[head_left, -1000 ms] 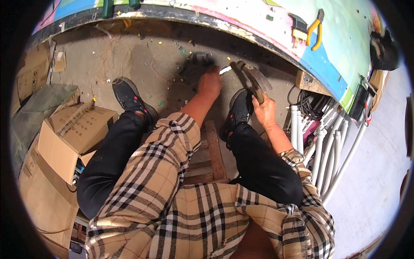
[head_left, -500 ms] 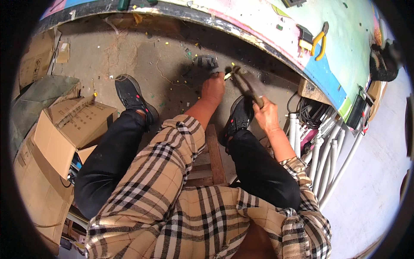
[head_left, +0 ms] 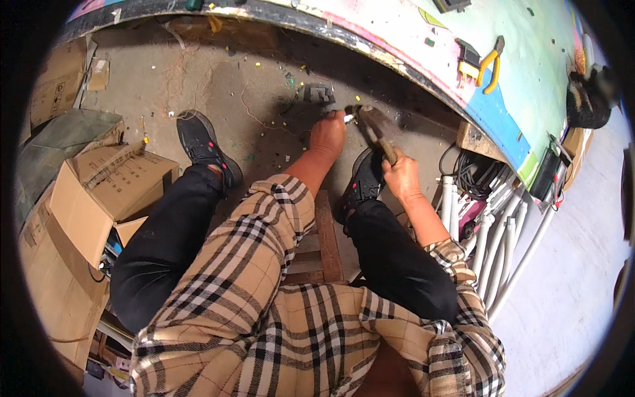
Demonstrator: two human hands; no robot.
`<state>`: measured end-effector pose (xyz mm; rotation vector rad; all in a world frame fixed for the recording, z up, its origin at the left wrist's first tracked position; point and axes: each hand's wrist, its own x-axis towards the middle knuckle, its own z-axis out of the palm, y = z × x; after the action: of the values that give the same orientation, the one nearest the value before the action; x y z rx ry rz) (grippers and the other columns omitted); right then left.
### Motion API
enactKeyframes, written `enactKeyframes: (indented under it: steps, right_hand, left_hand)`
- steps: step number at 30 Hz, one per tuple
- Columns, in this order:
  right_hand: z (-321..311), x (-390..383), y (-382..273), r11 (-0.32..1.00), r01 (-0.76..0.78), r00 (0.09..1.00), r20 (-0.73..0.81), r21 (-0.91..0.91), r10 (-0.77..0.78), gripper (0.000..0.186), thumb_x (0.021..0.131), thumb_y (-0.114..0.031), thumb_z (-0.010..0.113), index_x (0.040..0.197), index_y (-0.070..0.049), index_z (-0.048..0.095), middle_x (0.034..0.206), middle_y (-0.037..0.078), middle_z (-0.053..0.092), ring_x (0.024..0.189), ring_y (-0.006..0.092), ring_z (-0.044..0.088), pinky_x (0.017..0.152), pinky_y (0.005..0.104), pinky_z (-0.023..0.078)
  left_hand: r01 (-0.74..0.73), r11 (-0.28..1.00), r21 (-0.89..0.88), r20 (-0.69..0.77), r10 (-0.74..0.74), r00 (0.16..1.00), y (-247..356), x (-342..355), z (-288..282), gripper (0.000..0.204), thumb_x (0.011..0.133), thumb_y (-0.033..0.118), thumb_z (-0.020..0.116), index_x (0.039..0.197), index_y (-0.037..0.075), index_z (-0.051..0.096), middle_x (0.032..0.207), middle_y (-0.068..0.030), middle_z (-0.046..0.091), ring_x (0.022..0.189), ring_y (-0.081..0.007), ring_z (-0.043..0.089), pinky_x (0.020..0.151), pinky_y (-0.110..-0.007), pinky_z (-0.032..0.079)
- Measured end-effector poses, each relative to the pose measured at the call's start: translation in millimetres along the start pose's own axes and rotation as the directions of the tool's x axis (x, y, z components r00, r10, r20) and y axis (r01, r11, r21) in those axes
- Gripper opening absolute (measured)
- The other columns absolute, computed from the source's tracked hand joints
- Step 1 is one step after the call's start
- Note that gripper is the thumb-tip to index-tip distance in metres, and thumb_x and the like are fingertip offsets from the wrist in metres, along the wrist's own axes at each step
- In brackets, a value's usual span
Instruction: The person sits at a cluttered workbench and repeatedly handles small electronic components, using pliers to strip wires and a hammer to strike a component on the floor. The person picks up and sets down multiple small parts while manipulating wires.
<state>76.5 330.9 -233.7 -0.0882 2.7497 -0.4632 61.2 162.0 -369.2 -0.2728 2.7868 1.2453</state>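
Low over the floor, my left hand (head_left: 327, 135) is closed, with a small pale piece (head_left: 348, 119) showing at its fingertips. I cannot make out what kind of piece it is. My right hand (head_left: 402, 176) grips the wooden handle of a hammer (head_left: 380, 136). The hammer's dark head end is just right of the pale piece; whether they touch I cannot tell. A dark, blocky object (head_left: 316, 93) lies on the floor just beyond my left hand.
A worktable (head_left: 390, 56) curves across the far side, bearing yellow-handled pliers (head_left: 491, 66). White pipes (head_left: 506, 245) and a coiled black cable (head_left: 477, 173) lie at right. An opened cardboard box (head_left: 126, 185) stands at left. My black shoes (head_left: 205, 149) flank the work; scraps dot the floor.
The hammer, blurred by motion before, now shows more sharply and its handle is tilted differently. My right hand has shifted slightly; my left hand stays nearly in place, keeping the pale piece.
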Motion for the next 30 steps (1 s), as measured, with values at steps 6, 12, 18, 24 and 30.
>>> enactKeyframes:
  steps: [6,12,18,24,30]
  right_hand:
    - [-9.6,4.7,0.2,0.862,0.449,0.81,-0.299,-0.237,-0.504,0.021,0.076,-0.01,0.064,0.097,-0.004,0.064,0.09,0.02,0.064,0.065,0.0391,0.063,0.062,0.0418,0.053]
    - [4.5,-7.3,15.0,0.989,-0.136,0.99,0.037,-0.059,0.138,0.022,0.078,-0.01,0.063,0.097,-0.001,0.059,0.082,0.028,0.063,0.082,0.0448,0.062,0.074,0.0492,0.051]
    - [-24.0,4.9,-13.8,0.987,0.093,0.983,-0.169,0.132,-0.07,0.025,0.079,-0.013,0.064,0.102,-0.003,0.062,0.082,0.025,0.064,0.081,0.0442,0.062,0.072,0.044,0.052]
    - [9.6,-4.3,19.0,0.995,0.103,0.989,-0.104,-0.017,-0.104,0.028,0.078,-0.011,0.062,0.104,-0.001,0.062,0.083,0.026,0.064,0.078,0.0447,0.062,0.073,0.0455,0.052]
    - [17.9,-1.9,20.3,0.994,-0.041,0.995,0.088,-0.097,0.049,0.02,0.079,-0.009,0.06,0.097,-0.001,0.058,0.08,0.028,0.062,0.078,0.0446,0.062,0.071,0.0487,0.051]
  left_hand:
    - [-0.047,0.998,-0.033,0.007,0.047,0.999,7.9,-3.4,-8.6,0.007,0.08,0.008,0.058,0.084,0.004,0.053,0.078,-0.0226,0.061,0.072,-0.0416,0.063,0.064,-0.05,0.051]
    - [-0.022,1.0,0.018,0.011,0.022,1.0,8.2,-2.0,-1.2,0.008,0.08,0.009,0.058,0.085,0.005,0.053,0.078,-0.022,0.062,0.072,-0.0416,0.063,0.066,-0.05,0.051]
    - [-0.034,0.998,-0.043,0.013,0.035,0.999,4.1,-3.6,-5.6,0.012,0.081,0.012,0.059,0.086,0.004,0.052,0.078,-0.0221,0.062,0.074,-0.042,0.063,0.066,-0.051,0.05]
    - [-0.058,0.997,-0.043,0.033,0.059,0.998,3.3,-1.8,-5.2,0.013,0.081,0.012,0.059,0.086,0.004,0.051,0.076,-0.0233,0.062,0.074,-0.0436,0.062,0.067,-0.052,0.049]
    - [-0.017,0.998,-0.059,0.063,0.021,0.998,-0.7,-7.6,-4.1,0.016,0.081,0.012,0.06,0.09,0.004,0.05,0.078,-0.0251,0.061,0.077,-0.0436,0.061,0.068,-0.054,0.048]
